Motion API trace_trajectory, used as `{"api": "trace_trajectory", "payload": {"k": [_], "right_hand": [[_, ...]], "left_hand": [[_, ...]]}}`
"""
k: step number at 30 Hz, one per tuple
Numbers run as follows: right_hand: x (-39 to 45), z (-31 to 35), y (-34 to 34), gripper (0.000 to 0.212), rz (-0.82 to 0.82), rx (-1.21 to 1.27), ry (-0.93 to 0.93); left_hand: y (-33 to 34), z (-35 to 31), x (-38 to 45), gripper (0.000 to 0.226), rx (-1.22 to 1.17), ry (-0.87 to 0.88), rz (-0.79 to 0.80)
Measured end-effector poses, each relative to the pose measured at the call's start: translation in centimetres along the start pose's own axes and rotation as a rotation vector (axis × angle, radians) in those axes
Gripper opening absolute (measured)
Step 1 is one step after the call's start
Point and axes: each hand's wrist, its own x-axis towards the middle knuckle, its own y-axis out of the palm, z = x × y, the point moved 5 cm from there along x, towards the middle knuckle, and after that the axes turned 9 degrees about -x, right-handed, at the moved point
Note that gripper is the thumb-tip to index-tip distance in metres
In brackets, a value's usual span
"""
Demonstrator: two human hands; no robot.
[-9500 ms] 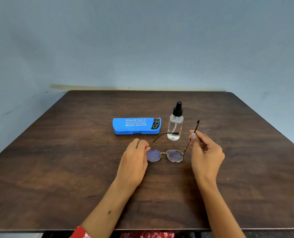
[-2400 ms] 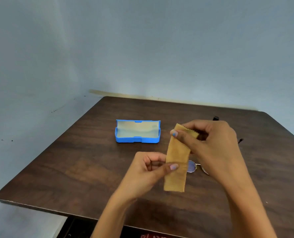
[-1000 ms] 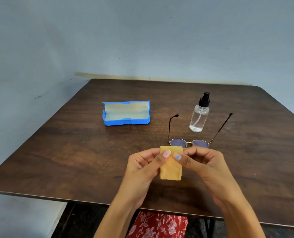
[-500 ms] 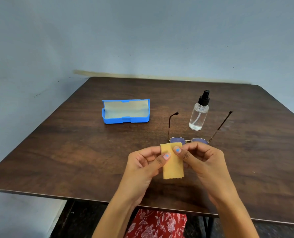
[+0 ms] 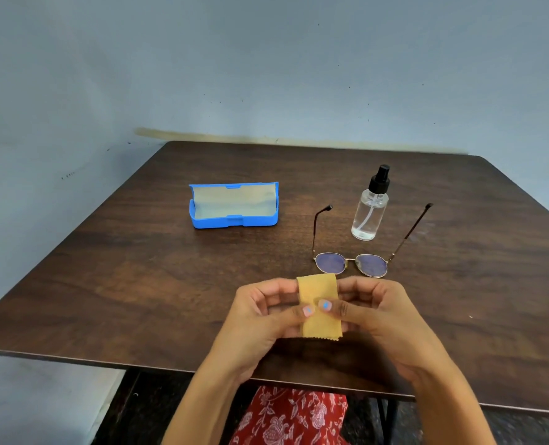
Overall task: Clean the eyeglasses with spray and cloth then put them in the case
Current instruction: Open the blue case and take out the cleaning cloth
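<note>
Both hands over near edge of dark wooden counter (image 5: 138,284). Left hand (image 5: 260,319) and right hand (image 5: 376,313) each pinch the small folded mustard-yellow cleaning cloth (image 5: 319,308) between thumb and fingers, thumbs side by side on its front. Gold-rimmed round eyeglasses (image 5: 352,264) lie just beyond the cloth, lenses down on counter, temples open, pointing away. Clear spray bottle with black pump (image 5: 370,207) stands upright between the temples. Open blue plastic case (image 5: 233,205) sits left of the eyeglasses, well apart, beige lining showing.
</note>
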Motion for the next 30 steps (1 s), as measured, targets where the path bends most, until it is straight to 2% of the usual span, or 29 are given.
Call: {"api": "trace_trajectory", "payload": {"k": [2, 7, 11, 15, 17, 19, 22, 25, 27, 30], "right_hand": [[0.0, 0.0, -0.2, 0.03, -0.006, -0.006, -0.022], [-0.1, 0.4, 0.2, 0.014, 0.028, 0.069, -0.124], [-0.2, 0.6, 0.5, 0.036, 0.022, 0.065, -0.158], [0.1, -0.5, 0.4, 0.04, -0.005, 0.08, -0.026], [0.2, -0.7, 0.4, 0.033, 0.004, 0.099, 0.023], [0.1, -0.6, 0.5, 0.014, 0.0, 0.083, 0.026], [0.3, -0.9, 0.4, 0.011, -0.072, -0.139, -0.064], [0.3, -1.0, 0.5, 0.017, -0.136, -0.394, -0.15], [0.2, -1.1, 0.7, 0.024, -0.146, -0.434, -0.181], [0.1, -1.1, 1.0, 0.03, -0.149, -0.506, -0.225]], "left_hand": [[-0.4, -0.2, 0.0, 0.021, 0.037, 0.031, -0.06], [-0.7, -0.1, 0.0, 0.032, 0.054, 0.109, -0.093], [-0.8, 0.4, 0.1, 0.024, 0.015, 0.094, -0.104], [-1.1, 0.8, 0.1, 0.028, 0.066, 0.066, -0.152], [-1.3, 0.9, 0.1, 0.026, 0.087, 0.053, -0.185], [-1.3, 1.0, 0.1, 0.018, 0.101, 0.047, -0.199], [-1.7, 0.9, 0.1, 0.008, 0.343, 0.146, -0.219], [-1.4, 0.9, -0.1, 0.014, 0.6, 0.292, -0.198], [-1.1, 1.0, -0.2, 0.015, 0.69, 0.371, -0.183], [-0.6, 1.2, -0.3, 0.018, 0.981, 0.471, -0.165]]}}
